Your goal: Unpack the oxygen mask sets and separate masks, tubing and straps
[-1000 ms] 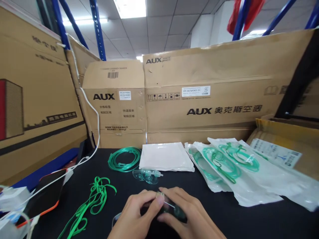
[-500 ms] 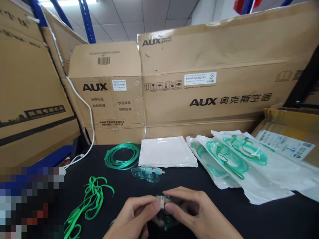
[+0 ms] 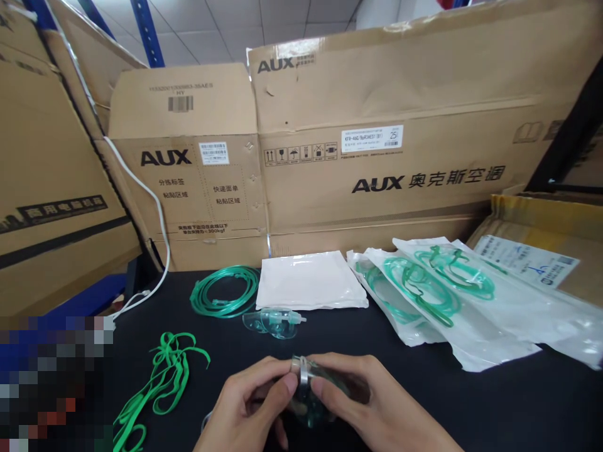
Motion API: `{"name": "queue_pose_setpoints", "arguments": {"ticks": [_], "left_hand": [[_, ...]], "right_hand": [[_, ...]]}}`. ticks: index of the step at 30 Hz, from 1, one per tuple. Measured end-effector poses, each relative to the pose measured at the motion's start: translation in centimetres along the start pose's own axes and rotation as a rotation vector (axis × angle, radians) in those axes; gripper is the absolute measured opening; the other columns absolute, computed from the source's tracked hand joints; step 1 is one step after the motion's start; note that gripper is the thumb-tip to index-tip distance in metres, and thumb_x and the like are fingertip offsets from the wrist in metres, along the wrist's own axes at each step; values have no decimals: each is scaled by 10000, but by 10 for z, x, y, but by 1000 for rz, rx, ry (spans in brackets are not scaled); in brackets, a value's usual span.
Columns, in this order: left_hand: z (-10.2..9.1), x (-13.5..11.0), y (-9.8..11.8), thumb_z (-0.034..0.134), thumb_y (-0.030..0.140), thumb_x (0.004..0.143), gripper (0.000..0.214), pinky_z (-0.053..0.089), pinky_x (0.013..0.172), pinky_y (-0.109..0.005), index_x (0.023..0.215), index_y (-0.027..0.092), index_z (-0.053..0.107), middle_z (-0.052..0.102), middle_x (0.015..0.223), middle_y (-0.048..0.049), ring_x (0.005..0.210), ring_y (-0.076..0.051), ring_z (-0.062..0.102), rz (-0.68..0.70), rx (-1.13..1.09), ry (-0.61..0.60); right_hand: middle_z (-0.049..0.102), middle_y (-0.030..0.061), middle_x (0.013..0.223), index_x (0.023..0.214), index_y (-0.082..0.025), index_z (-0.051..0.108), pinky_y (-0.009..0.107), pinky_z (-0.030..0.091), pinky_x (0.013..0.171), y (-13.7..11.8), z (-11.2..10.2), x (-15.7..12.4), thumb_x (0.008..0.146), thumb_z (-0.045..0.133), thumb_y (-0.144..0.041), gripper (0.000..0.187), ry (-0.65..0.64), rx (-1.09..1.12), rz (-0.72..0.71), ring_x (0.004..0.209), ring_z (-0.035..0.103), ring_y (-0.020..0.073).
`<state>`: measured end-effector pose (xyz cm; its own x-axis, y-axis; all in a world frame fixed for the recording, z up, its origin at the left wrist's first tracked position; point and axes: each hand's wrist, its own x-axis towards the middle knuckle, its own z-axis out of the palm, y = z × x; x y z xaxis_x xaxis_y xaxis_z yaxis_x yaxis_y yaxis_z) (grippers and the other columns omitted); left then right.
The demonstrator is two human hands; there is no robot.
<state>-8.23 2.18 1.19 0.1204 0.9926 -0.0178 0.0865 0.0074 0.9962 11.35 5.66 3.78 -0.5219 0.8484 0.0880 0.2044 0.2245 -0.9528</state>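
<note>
Between both hands, low in the middle of the head view, is a clear green-tinted oxygen mask [image 3: 309, 411] with a silvery metal nose strip [image 3: 304, 375]. My left hand [image 3: 259, 392] is closed on the mask's left side, thumb and fingers pinching beside the strip. My right hand [image 3: 360, 392] grips the other side, its thumb pressed just right of the strip. Much of the mask is hidden by my fingers. A second clear mask [image 3: 273, 323] with a pale connector lies just beyond my hands on the black table [image 3: 226, 348].
Green elastic straps [image 3: 172, 376] lie tangled at left. Behind are coiled green tubing [image 3: 195, 298] and a white packet [image 3: 311, 281]. Several clear-and-white packs with green tubing [image 3: 424, 295] overlap at right. Cardboard boxes [image 3: 301, 188] wall the back; a white cable [image 3: 160, 213] hangs at left.
The metal strip now shows more of its length, facing me between my thumbs. Both hands keep hold of the mask. The whole view has shifted slightly.
</note>
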Motion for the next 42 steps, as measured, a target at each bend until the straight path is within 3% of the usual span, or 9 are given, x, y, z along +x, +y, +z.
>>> {"name": "queue_pose_setpoints", "arguments": {"ticks": [4,8,12,18,24,27,32,38,42], "left_hand": [[-3,-1,2,678,640,872,497,542,519,-214,1003,176,799,660,843,-69,731,-180,602,-39,-38,-27],[-3,-3,8,705,652,837,549,433,380,-154,1066,158,772,675,756,-66,626,-163,620,-129,-67,-63],[-1,-5,5,681,630,873,498,303,299,-119,1098,190,737,664,752,-20,369,-30,402,-113,17,-16],[7,-2,-5,741,633,819,495,385,293,-122,1059,216,624,652,962,-46,559,-112,582,-18,-31,154],[16,-4,-5,726,602,853,439,595,630,-243,1015,202,644,690,1002,-50,684,-139,646,91,-80,286],[18,-5,-3,725,618,844,449,600,679,-256,1026,213,658,694,1115,-70,726,-154,675,93,-60,333],[15,-4,-3,682,541,907,331,583,743,-244,848,228,774,688,1157,-83,918,-211,710,226,137,247],[6,-4,-6,671,463,927,235,554,868,-302,886,274,804,649,1234,-74,1031,-241,680,268,315,298],[5,-5,-5,680,424,926,195,515,969,-339,872,284,806,640,1213,-64,1034,-238,676,283,330,310]], "right_hand": [[741,15,853,1007,-254,822,264,512,716,-2,0,-3,941,601,-343,248,-7,-72,-34,793,651,195],[706,15,873,1019,-266,823,262,495,754,-5,0,-3,957,597,-307,238,-45,-83,-60,845,644,196],[721,20,918,1077,-279,820,283,509,822,-8,2,-2,967,592,-300,254,-39,-2,-57,917,661,215],[749,29,897,1063,-242,820,284,547,802,-5,10,3,986,592,-388,281,53,34,-60,907,691,235],[793,24,930,1069,-245,824,300,580,893,-2,11,3,978,615,-426,291,163,3,-98,1043,718,276],[809,31,1053,1148,-243,811,315,581,936,-1,11,2,966,638,-445,322,192,23,-82,1065,728,278],[807,14,1116,1189,-266,798,292,569,961,-1,13,2,976,636,-420,309,181,57,-97,1064,734,253],[803,27,1124,1186,-293,799,300,566,944,-1,11,3,992,624,-368,272,141,-26,-150,989,739,236],[791,36,1167,1177,-299,802,296,553,975,-3,8,4,990,631,-320,254,128,-52,-201,1105,718,252]]}}
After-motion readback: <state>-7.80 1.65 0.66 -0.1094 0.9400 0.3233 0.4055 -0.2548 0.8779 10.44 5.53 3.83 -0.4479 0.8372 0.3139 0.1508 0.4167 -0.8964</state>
